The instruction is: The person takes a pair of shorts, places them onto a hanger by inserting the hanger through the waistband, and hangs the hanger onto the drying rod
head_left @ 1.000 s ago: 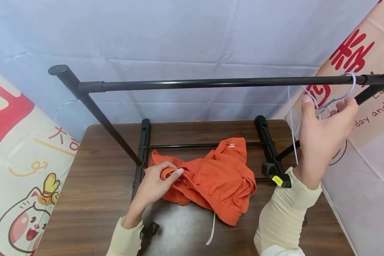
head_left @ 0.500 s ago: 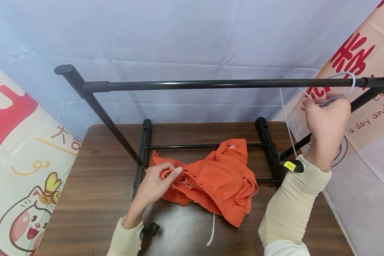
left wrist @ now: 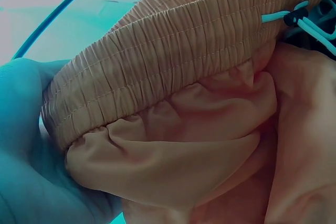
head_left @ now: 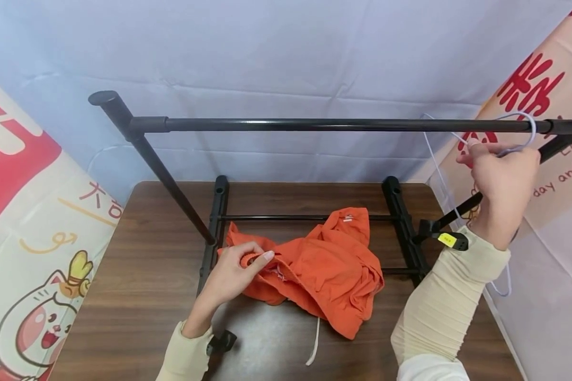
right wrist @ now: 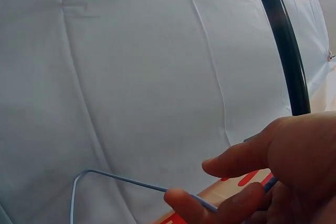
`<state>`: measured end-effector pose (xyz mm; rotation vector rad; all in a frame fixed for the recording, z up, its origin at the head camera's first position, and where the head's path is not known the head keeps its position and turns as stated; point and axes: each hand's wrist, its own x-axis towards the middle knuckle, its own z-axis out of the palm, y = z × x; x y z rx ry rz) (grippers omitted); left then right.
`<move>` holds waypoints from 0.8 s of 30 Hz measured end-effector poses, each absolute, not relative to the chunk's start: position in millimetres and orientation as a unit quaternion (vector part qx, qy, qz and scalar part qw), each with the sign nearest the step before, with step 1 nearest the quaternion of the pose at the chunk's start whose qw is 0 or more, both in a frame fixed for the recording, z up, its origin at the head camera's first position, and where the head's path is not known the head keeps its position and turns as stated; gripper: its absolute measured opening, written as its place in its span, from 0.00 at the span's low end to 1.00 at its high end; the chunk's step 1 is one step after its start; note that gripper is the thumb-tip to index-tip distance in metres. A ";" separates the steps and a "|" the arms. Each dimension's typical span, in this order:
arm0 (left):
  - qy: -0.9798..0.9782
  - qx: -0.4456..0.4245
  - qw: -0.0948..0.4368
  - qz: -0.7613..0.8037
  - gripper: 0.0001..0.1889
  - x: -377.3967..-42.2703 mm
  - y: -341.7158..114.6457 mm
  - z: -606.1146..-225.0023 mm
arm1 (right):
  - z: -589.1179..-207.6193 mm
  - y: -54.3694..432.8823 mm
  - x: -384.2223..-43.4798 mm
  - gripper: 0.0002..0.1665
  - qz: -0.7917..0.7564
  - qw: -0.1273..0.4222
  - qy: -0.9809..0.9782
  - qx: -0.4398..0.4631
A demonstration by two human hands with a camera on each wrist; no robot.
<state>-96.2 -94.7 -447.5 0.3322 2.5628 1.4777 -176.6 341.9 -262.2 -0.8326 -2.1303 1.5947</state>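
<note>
Orange shorts (head_left: 333,259) with a gathered elastic waistband (left wrist: 157,61) lie rumpled on the table, a pale drawstring hanging toward the front. My left hand (head_left: 233,270) pinches the waistband at its left end, thumb on top. At the upper right, a thin pale wire hanger (head_left: 436,159) hangs with its hook over the black rail. My right hand (head_left: 505,174) grips the hanger just below its hook. In the right wrist view, the hanger's wire (right wrist: 131,182) runs behind the fingers, with the thumb apart from the index finger. Part of the hanger is hidden behind the hand and forearm.
A black garment rack stands on the brown wooden table (head_left: 138,296), its top rail (head_left: 286,125) crossing above the shorts. Two lower crossbars (head_left: 276,217) join its feet, partly beneath the shorts. Pale cloth (head_left: 267,53) forms the back; printed banners (head_left: 33,254) flank both sides.
My right hand has curled in around the hanger's neck and shifted slightly; the hanger has turned, showing a lower corner beside my sleeve. The waistband opening has spread slightly while my left hand stayed put.
</note>
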 end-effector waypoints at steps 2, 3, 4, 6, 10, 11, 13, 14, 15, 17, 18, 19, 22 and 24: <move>0.857 0.112 0.085 0.495 0.18 -96.0 -94.6 -448.4 | -261.5 343.8 -176.5 0.10 0.553 0.173 -0.759 -0.297; 0.857 0.112 0.087 0.496 0.17 -95.8 -94.6 -449.0 | -261.2 345.0 -176.3 0.09 0.551 0.168 -0.758 -0.304; 0.856 0.112 0.088 0.496 0.17 -95.7 -94.6 -449.6 | -261.0 345.9 -176.0 0.09 0.537 0.161 -0.767 -0.313; 0.856 0.112 0.089 0.497 0.17 -95.4 -94.4 -450.6 | -261.1 347.7 -176.4 0.09 0.504 0.150 -0.785 -0.328; 0.858 0.110 0.089 0.494 0.16 -95.3 -93.9 -451.9 | -260.9 351.2 -179.0 0.10 0.460 0.129 -0.813 -0.333; 0.858 0.110 0.090 0.494 0.16 -95.5 -93.7 -451.9 | -260.7 352.0 -180.2 0.11 0.462 0.129 -0.815 -0.327; 0.859 0.109 0.090 0.492 0.16 -95.8 -93.3 -452.0 | -259.4 353.1 -181.8 0.11 0.470 0.129 -0.815 -0.314; 0.859 0.109 0.091 0.492 0.16 -96.0 -93.2 -452.0 | -258.5 353.3 -182.6 0.10 0.480 0.136 -0.812 -0.304; 0.859 0.109 0.092 0.491 0.16 -96.1 -93.0 -451.9 | -257.3 353.3 -183.1 0.10 0.490 0.145 -0.809 -0.292; 0.859 0.109 0.092 0.492 0.16 -96.3 -92.7 -451.8 | -254.6 352.2 -182.6 0.09 0.511 0.161 -0.799 -0.271; 0.859 0.108 0.091 0.492 0.16 -96.4 -92.7 -451.9 | -253.2 351.3 -181.8 0.08 0.523 0.168 -0.793 -0.263; 0.859 0.108 0.091 0.493 0.16 -96.6 -92.7 -451.9 | -252.1 350.2 -181.0 0.08 0.535 0.177 -0.787 -0.253; 0.858 0.109 0.089 0.495 0.16 -96.8 -92.9 -452.4 | -249.0 345.3 -176.1 0.07 0.537 0.192 -0.783 -0.246; 0.857 0.109 0.088 0.495 0.16 -96.9 -93.4 -452.9 | -247.7 340.6 -172.5 0.07 0.528 0.207 -0.786 -0.246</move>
